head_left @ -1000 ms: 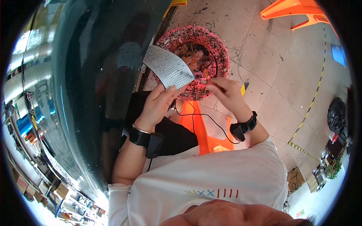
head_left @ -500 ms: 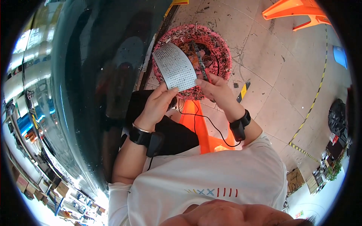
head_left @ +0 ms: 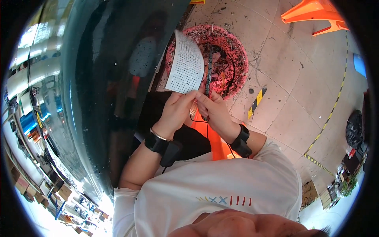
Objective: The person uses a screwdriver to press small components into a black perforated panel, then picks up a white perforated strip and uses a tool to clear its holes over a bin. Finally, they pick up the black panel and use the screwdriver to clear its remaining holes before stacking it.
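My left hand [head_left: 176, 112] pinches the lower edge of a curved white sheet [head_left: 184, 63] covered in rows of small dark marks. Close beside it, my right hand [head_left: 216, 112] is closed around a long, narrow, dark tool [head_left: 209, 67] with some red near the grip; its exact kind is unclear. The thumbs and fingertips of both hands meet at the sheet's lower right corner. The tool points away from me, just right of the sheet. Beneath them stands a round pink-red tub [head_left: 237, 51], speckled with dark scraps and holding more scraps.
A large dark glossy surface [head_left: 130, 43] fills the left side. Tiled floor [head_left: 284, 79] with scattered bits lies to the right, with a yellow-black tape piece [head_left: 257, 103]. An orange stool [head_left: 312, 14] stands far right. Black cords hang from my wrist straps.
The sheet has turned more upright and shifted slightly right. My right hand has moved left and nearer to me, against the left fingertips, and the tool now points straighter ahead.
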Action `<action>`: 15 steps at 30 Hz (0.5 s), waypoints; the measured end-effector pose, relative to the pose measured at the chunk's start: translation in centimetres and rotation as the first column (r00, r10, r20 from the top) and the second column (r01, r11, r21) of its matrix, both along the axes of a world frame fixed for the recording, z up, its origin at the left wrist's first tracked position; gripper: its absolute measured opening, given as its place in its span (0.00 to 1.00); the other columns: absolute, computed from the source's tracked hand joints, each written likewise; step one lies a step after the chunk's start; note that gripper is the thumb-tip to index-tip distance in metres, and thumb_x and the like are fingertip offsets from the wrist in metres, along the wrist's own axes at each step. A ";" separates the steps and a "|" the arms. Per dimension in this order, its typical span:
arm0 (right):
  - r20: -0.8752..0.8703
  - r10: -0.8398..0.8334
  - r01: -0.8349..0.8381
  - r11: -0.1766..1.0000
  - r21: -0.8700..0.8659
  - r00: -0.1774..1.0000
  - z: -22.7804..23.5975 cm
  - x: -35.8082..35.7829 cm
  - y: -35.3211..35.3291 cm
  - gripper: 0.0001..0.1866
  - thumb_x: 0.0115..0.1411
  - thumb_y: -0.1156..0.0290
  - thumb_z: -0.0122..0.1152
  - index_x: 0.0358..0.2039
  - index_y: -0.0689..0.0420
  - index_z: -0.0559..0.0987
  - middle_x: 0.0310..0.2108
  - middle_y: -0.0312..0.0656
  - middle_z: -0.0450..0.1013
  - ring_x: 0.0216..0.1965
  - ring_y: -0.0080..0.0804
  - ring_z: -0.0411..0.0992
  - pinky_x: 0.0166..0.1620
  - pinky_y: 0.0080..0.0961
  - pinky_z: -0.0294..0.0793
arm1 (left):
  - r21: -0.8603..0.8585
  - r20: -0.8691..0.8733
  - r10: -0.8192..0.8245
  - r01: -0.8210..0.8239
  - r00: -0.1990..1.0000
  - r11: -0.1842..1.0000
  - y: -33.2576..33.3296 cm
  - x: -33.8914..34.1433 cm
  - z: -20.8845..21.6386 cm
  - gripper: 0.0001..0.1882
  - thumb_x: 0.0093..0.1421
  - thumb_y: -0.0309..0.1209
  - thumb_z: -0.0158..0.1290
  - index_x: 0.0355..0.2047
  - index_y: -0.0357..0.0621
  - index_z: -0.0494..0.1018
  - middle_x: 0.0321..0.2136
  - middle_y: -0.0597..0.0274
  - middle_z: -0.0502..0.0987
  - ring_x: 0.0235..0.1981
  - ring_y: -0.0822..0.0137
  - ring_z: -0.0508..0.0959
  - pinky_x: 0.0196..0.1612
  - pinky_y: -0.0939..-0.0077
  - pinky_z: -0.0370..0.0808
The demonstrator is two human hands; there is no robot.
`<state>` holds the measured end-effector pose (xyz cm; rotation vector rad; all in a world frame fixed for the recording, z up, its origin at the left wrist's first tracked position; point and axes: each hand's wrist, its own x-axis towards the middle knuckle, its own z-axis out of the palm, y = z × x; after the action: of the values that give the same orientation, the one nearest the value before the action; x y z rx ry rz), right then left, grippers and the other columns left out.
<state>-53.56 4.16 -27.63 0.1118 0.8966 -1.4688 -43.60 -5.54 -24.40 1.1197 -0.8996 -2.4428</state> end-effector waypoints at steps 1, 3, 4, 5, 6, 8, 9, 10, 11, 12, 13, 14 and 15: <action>0.001 0.001 -0.001 1.000 -0.001 1.000 -0.1 0.0 0.1 0.05 0.69 0.68 0.56 0.38 0.54 0.73 0.17 0.26 0.60 0.16 0.14 0.54 0.20 0.15 0.50 | 0.006 -0.028 0.019 -0.019 0.999 1.000 0.1 0.0 0.0 0.25 0.68 0.21 0.41 0.65 0.36 0.58 0.61 0.52 0.67 0.62 0.59 0.67 0.67 0.62 0.61; -0.105 0.019 -0.021 1.000 -0.013 0.994 0.0 -0.3 0.2 0.05 0.69 0.68 0.56 0.38 0.55 0.74 0.19 0.27 0.63 0.17 0.14 0.57 0.21 0.15 0.53 | 0.011 -0.057 0.038 -0.037 0.998 0.999 0.1 0.0 0.1 0.24 0.69 0.22 0.42 0.65 0.37 0.58 0.60 0.52 0.68 0.62 0.59 0.68 0.66 0.63 0.63; -0.158 0.028 -0.031 0.999 -0.017 0.987 0.1 -0.4 0.3 0.05 0.69 0.68 0.55 0.39 0.55 0.74 0.20 0.27 0.64 0.18 0.14 0.58 0.22 0.15 0.54 | -0.016 -0.022 0.019 -0.019 1.000 1.000 0.1 0.0 0.2 0.23 0.69 0.22 0.42 0.64 0.37 0.59 0.59 0.52 0.69 0.61 0.60 0.69 0.65 0.63 0.64; -0.158 0.028 -0.031 0.999 -0.018 0.987 -0.1 -0.4 0.3 0.05 0.69 0.68 0.55 0.39 0.55 0.74 0.20 0.27 0.64 0.18 0.14 0.58 0.22 0.15 0.54 | -0.043 0.012 0.001 0.000 1.000 0.999 0.1 0.0 0.3 0.23 0.69 0.22 0.43 0.64 0.37 0.60 0.58 0.53 0.70 0.59 0.61 0.70 0.64 0.64 0.65; -0.285 0.035 -0.050 0.998 -0.043 0.958 -0.4 -0.5 0.3 0.06 0.69 0.68 0.56 0.39 0.57 0.74 0.21 0.29 0.65 0.19 0.15 0.60 0.22 0.16 0.57 | -0.069 0.047 -0.016 0.020 0.999 0.997 0.0 0.0 0.4 0.22 0.69 0.22 0.44 0.63 0.37 0.61 0.58 0.54 0.70 0.58 0.62 0.71 0.63 0.64 0.66; -0.523 0.038 -0.095 0.992 -0.083 0.852 -0.9 -0.6 0.2 0.08 0.69 0.67 0.56 0.41 0.59 0.75 0.25 0.32 0.68 0.22 0.17 0.63 0.24 0.18 0.62 | -0.100 0.062 -0.008 0.015 0.998 0.995 -0.1 0.1 0.3 0.21 0.69 0.22 0.45 0.62 0.37 0.62 0.57 0.55 0.71 0.57 0.63 0.72 0.62 0.65 0.67; -0.523 0.037 -0.094 0.992 -0.083 0.852 -0.9 -1.0 0.4 0.08 0.69 0.67 0.56 0.41 0.59 0.75 0.25 0.32 0.68 0.22 0.17 0.63 0.24 0.18 0.62 | -0.131 0.076 0.000 0.010 0.997 0.991 -0.3 0.2 0.2 0.20 0.69 0.22 0.46 0.61 0.37 0.63 0.56 0.56 0.72 0.56 0.64 0.73 0.62 0.65 0.68; -0.649 0.064 -0.134 0.989 -0.059 0.758 -0.8 -1.8 0.8 0.09 0.69 0.66 0.56 0.41 0.60 0.75 0.26 0.34 0.69 0.23 0.20 0.66 0.26 0.20 0.64 | -0.162 0.093 0.009 0.007 0.996 0.987 -0.5 0.3 0.1 0.20 0.69 0.22 0.46 0.60 0.37 0.64 0.55 0.56 0.73 0.55 0.65 0.74 0.61 0.66 0.69; -0.759 0.089 -0.169 0.985 -0.028 0.645 -0.7 -2.7 1.2 0.10 0.68 0.66 0.57 0.41 0.60 0.75 0.27 0.37 0.70 0.25 0.23 0.68 0.28 0.23 0.67 | -0.161 0.095 0.008 0.008 0.995 0.987 -0.7 0.3 0.2 0.20 0.69 0.22 0.46 0.60 0.37 0.64 0.55 0.56 0.73 0.55 0.65 0.74 0.61 0.66 0.69; -0.850 0.111 -0.198 0.980 0.009 0.514 -0.6 -3.5 1.5 0.11 0.68 0.66 0.57 0.41 0.61 0.76 0.29 0.39 0.71 0.27 0.26 0.70 0.30 0.25 0.69 | -0.166 0.122 -0.022 0.042 0.992 0.985 -1.1 0.3 0.5 0.19 0.69 0.22 0.47 0.60 0.37 0.65 0.55 0.57 0.73 0.55 0.66 0.74 0.61 0.66 0.69; -0.850 0.112 -0.197 0.980 0.010 0.515 -0.6 -4.1 1.7 0.11 0.68 0.66 0.57 0.41 0.61 0.76 0.29 0.39 0.71 0.27 0.26 0.70 0.30 0.25 0.69 | -0.168 0.147 -0.052 0.076 0.988 0.983 -1.4 0.4 0.6 0.19 0.68 0.21 0.47 0.59 0.37 0.65 0.55 0.57 0.73 0.55 0.66 0.74 0.61 0.67 0.69; -0.922 0.137 -0.272 0.962 0.036 0.362 -0.6 -4.7 1.8 0.12 0.68 0.65 0.57 0.41 0.62 0.76 0.29 0.41 0.72 0.27 0.29 0.72 0.31 0.27 0.70 | -0.169 0.172 -0.082 0.111 0.982 0.979 -1.5 0.4 0.6 0.19 0.68 0.21 0.47 0.59 0.37 0.66 0.54 0.58 0.74 0.55 0.67 0.74 0.61 0.67 0.68; -0.969 0.146 -0.343 0.937 0.071 0.197 -0.6 -5.3 1.8 0.12 0.67 0.65 0.57 0.41 0.62 0.76 0.29 0.43 0.73 0.28 0.32 0.73 0.32 0.28 0.71 | -0.168 0.172 -0.082 0.111 0.982 0.979 -1.5 0.6 0.6 0.19 0.68 0.21 0.47 0.59 0.37 0.66 0.54 0.58 0.74 0.55 0.67 0.74 0.61 0.67 0.68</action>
<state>-58.87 5.96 -28.23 -1.2179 1.6937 -1.1728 -43.05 -7.08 -23.85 1.2525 -1.2231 -2.3146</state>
